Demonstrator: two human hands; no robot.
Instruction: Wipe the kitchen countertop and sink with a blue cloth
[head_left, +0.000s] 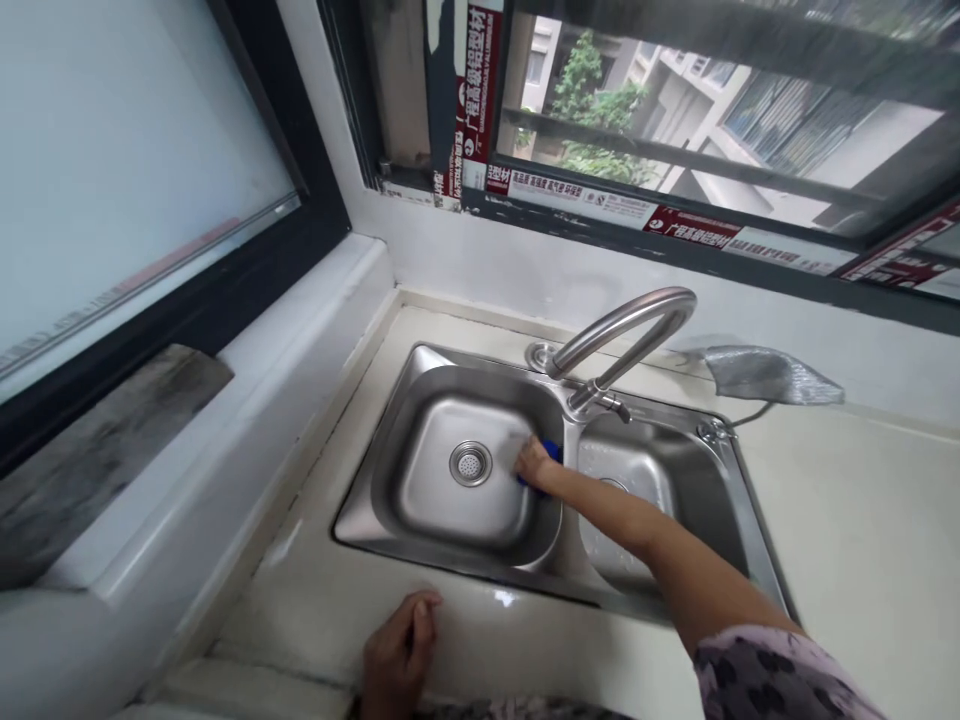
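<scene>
My right hand reaches into the left basin of a double steel sink. It is closed on a small blue cloth or sponge, pressed against the basin's right wall near the round drain. My left hand rests on the pale counter in front of the sink, fingers curled on the front edge, holding nothing I can see. A curved steel faucet arches over the divider between the two basins.
A grey cloth lies on the counter behind the right basin. A white ledge and dark window frame run along the left. An open window with a railing spans the back wall.
</scene>
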